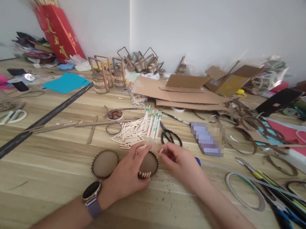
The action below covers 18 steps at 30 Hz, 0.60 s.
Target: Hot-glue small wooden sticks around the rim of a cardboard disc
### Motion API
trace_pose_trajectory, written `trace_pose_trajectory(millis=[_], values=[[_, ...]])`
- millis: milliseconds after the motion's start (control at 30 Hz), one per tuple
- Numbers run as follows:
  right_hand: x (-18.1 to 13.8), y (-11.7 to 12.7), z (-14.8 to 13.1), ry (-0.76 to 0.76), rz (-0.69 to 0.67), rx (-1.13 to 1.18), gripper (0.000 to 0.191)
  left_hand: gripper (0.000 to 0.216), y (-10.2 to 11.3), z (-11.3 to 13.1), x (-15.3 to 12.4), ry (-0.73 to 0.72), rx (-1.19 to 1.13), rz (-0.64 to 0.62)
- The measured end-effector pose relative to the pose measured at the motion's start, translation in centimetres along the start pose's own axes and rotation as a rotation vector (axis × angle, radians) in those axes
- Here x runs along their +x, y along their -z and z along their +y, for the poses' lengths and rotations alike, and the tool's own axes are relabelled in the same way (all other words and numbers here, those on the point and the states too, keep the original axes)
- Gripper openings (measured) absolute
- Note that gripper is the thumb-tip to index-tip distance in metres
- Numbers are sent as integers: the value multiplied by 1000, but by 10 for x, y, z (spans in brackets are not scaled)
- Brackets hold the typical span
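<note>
My left hand (130, 172), with a watch on its wrist, is closed around a round brown basket base (149, 161) with a notched rim. Several short pale sticks (144, 175) stand along the base's near edge. Just right of that rim, my right hand (177, 160) pinches one short wooden stick (161, 151) between thumb and fingertips. A second notched round base (105, 163) lies flat to the left of my left hand. Beyond both hands spreads a loose pile of cut sticks (133, 132).
Black-handled scissors (171, 135), wrapped chopsticks (156, 125) and a dish of brown beads (115, 114) lie behind the pile. Small finished baskets (100, 82) and flat cardboard (149, 88) stand farther back. Brown strips (246, 124) and cutters (259, 174) lie at right.
</note>
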State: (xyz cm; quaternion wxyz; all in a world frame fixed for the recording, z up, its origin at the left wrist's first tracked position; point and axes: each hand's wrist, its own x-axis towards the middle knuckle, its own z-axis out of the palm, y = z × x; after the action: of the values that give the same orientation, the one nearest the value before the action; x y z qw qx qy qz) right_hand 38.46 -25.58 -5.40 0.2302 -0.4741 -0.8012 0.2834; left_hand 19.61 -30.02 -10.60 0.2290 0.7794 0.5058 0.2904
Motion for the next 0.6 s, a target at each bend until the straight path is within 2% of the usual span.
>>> trace_pose_trajectory(millis=[100, 167, 333, 600], values=[[-22, -8, 0, -28, -67, 110, 11, 90, -2, -3, 0, -55, 21, 18], [-28, -14, 0, -28, -116, 82, 12, 90, -4, -4, 0, -85, 34, 37], [-31, -21, 1, 20, -152, -21, 15, 90, -5, -5, 1, -98, 52, 50], [-33, -30, 9, 98, -154, 3, 16, 87, -4, -4, 1, -120, 34, 62]])
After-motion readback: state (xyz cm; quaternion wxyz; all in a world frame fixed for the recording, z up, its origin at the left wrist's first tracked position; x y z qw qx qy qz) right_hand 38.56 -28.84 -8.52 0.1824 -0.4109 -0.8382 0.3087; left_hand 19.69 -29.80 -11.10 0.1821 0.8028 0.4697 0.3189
